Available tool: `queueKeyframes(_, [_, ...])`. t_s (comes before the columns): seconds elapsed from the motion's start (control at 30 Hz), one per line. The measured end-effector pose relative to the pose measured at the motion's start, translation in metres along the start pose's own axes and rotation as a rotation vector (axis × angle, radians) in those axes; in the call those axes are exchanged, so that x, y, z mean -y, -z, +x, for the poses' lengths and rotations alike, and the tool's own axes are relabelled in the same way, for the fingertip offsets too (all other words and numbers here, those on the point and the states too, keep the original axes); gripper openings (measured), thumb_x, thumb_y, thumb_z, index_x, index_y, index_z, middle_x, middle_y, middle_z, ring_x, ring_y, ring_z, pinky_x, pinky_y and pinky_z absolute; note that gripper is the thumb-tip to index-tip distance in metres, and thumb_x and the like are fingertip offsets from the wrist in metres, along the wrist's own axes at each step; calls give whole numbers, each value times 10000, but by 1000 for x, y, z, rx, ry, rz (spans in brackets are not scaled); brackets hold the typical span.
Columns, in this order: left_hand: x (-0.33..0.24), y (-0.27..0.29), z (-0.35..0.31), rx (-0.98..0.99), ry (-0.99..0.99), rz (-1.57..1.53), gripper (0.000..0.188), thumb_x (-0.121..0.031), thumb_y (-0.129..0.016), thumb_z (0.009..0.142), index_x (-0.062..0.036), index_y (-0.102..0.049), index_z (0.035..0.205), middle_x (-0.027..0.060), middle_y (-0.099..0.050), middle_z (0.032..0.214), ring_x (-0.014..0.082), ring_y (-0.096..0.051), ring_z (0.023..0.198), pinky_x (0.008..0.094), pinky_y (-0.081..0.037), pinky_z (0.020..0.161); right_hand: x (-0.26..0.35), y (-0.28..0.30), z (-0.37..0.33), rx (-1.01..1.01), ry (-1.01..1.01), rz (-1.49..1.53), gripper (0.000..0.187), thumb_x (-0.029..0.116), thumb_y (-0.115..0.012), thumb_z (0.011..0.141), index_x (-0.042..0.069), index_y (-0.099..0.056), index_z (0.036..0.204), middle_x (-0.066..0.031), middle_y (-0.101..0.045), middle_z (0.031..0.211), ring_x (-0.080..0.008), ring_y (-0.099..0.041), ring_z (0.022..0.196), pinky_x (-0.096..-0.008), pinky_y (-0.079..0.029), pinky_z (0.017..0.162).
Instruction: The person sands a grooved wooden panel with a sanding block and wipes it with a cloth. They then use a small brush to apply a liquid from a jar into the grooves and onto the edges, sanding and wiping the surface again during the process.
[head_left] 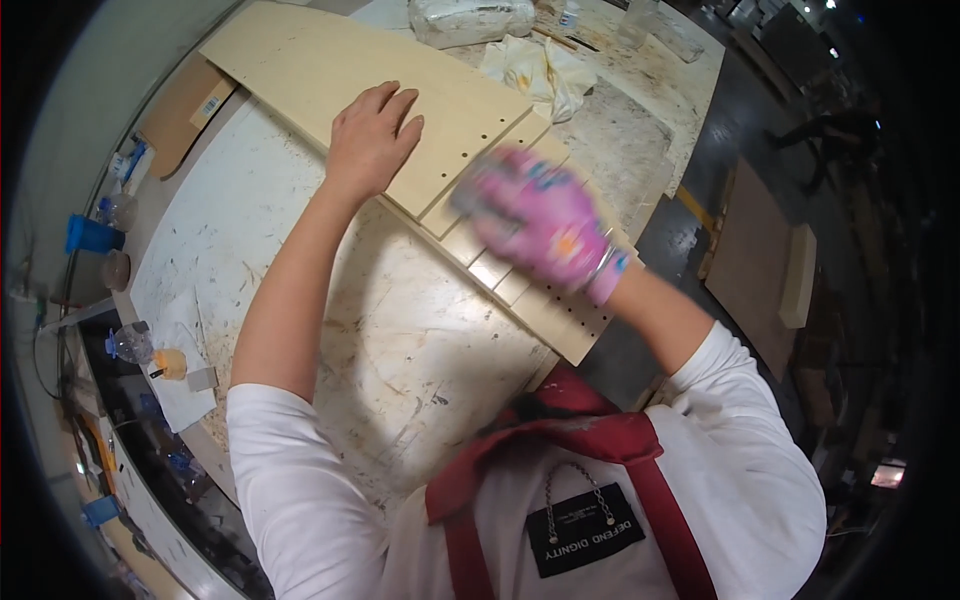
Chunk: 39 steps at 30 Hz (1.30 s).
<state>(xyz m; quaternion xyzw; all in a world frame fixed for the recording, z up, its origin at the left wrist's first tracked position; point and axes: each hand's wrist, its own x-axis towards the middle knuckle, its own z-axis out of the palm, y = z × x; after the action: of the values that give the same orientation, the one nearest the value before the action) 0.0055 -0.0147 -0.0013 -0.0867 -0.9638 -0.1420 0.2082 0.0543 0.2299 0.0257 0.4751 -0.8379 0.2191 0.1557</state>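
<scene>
A long cream-coloured board lies at a slant across the worktable, with cross grooves and several small dark holes toward its near right end. On its upper face rests my bare left hand, palm down with the fingers somewhat spread. My right hand wears a pink flowered glove with greyish fingers and is over the grooved part. Motion blurs this hand, so whether it holds anything under the fingers is not clear.
A stained white cloth and a plastic-wrapped bundle lie beyond the board. Along the left side are a cardboard piece, a blue container and a clear bottle. The stained worktable has a curved-looking edge.
</scene>
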Motion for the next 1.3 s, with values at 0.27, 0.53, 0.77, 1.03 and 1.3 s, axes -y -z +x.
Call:
queueKeyframes(0.27, [-3, 3, 0, 18, 19, -31, 414, -357, -494, 892, -138, -550, 1239, 95, -494, 1319, 245, -435, 1245, 426, -312, 1037, 57, 5, -7, 236, 110, 74, 483, 382, -596, 834, 173, -535, 1264, -155, -523, 1256, -298, -547, 1124, -425, -444, 870])
queueKeyframes(0.53, [-8, 3, 4, 31, -26, -9, 414, -334, -486, 906, -122, -537, 1257, 105, -477, 1341, 273, -440, 1241, 423, -329, 1021, -71, 9, 25, -49, -180, -20, 339, 277, -599, 799, 158, -618, 1115, -116, -603, 1103, -270, -632, 910, -377, -542, 772])
queueKeyframes(0.77, [-3, 3, 0, 54, 27, -36, 406, -329, -485, 901, -132, -539, 1252, 99, -473, 1335, 262, -420, 1253, 430, -295, 1050, -24, 24, 37, -60, 83, -88, 400, 357, -612, 812, 145, -604, 1151, -137, -598, 1105, -273, -620, 976, -368, -519, 809])
queueKeyframes(1.03, [-4, 4, 12, 9, -8, -4, 400, -306, -494, 904, -112, -540, 1250, 111, -482, 1337, 289, -445, 1236, 424, -343, 1011, -106, 45, 47, -60, -184, -259, 372, 398, -577, 816, 127, -638, 1063, -148, -613, 1033, -290, -640, 842, -405, -534, 684])
queueKeyframes(1.3, [-5, 3, 9, 5, -31, -38, 392, -305, -489, 904, -113, -544, 1241, 110, -489, 1327, 288, -450, 1229, 424, -345, 1008, -118, 62, 52, 254, -397, -433, 414, 365, -615, 815, 121, -614, 1149, -158, -576, 1155, -311, -620, 951, -394, -508, 807])
